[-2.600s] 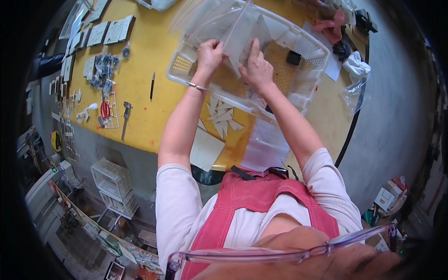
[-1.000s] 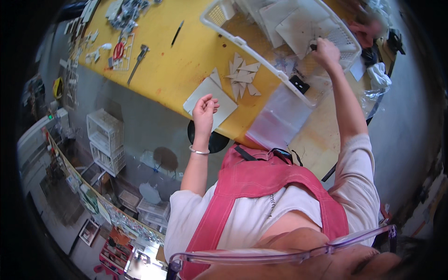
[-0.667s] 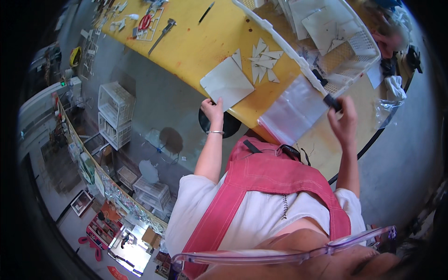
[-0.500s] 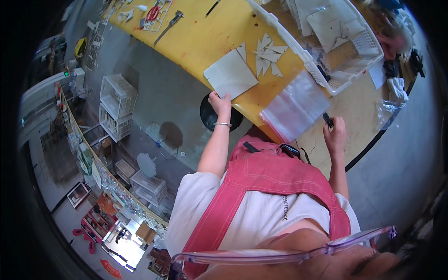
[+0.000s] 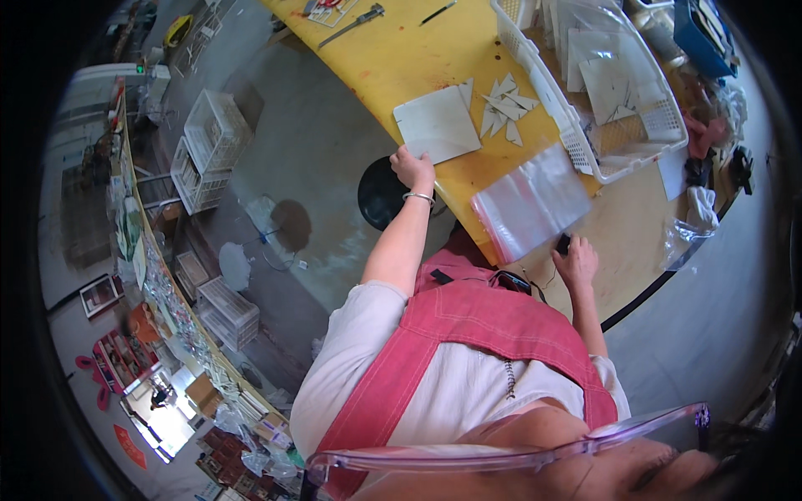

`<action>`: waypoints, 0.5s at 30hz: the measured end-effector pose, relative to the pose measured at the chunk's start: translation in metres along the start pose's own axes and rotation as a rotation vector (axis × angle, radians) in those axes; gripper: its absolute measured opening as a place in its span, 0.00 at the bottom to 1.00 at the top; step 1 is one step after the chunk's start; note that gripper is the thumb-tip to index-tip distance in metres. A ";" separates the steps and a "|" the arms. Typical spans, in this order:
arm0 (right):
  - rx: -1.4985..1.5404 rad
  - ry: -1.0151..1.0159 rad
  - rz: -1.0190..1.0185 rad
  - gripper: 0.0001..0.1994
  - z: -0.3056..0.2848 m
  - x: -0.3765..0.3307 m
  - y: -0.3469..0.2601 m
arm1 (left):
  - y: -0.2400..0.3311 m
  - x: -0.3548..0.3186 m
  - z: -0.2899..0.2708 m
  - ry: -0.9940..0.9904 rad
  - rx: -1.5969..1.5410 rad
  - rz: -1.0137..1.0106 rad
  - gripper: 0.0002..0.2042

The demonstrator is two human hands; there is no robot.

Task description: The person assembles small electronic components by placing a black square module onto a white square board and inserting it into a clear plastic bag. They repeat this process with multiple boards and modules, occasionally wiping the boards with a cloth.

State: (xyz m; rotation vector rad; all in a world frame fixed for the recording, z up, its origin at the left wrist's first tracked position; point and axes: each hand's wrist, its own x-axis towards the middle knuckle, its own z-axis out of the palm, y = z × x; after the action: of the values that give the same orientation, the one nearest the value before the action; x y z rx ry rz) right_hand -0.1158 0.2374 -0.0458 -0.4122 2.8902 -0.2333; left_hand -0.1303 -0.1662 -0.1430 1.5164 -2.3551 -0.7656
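Note:
My left hand (image 5: 413,169) has its fingers closed on the near edge of a white square panel (image 5: 439,123), which lies at the edge of the yellow-topped table. Beside the panel, to its right, is a loose heap of thin white triangular pieces (image 5: 506,108). A small black object (image 5: 564,243) sits in the closed fingers of my right hand (image 5: 576,263), low over the bare tabletop; its kind cannot be made out. Just left of that hand lies a stack of clear plastic bags (image 5: 532,203) with a reddish edge.
A white plastic basket (image 5: 576,138) holding white sheets and a brown piece stands at the far right of the table (image 5: 376,71). A caliper (image 5: 351,25) and a pen (image 5: 439,12) lie toward the back. A black round stool (image 5: 380,194) stands beside the table; white crates (image 5: 219,125) are at left.
My right hand has moved left and nearer to the bags with the black object. My left hand stays at the panel's edge. The whole view has shifted a little.

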 end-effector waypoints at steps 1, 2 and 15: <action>0.021 -0.037 0.018 0.18 -0.005 0.005 -0.011 | 0.001 0.001 0.000 -0.004 -0.004 0.000 0.26; 0.137 0.039 -0.016 0.19 -0.006 0.014 -0.022 | -0.001 0.001 0.002 0.002 -0.021 0.009 0.25; 0.685 -0.341 -0.279 0.40 0.095 0.180 -0.190 | -0.013 0.007 0.000 0.053 -0.130 0.058 0.24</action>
State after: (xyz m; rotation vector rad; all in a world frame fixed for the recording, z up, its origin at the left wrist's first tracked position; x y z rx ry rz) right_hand -0.2141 -0.0068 -0.1354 -0.6373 2.2285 -1.0394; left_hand -0.1232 -0.1771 -0.1511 1.3916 -2.2536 -0.8364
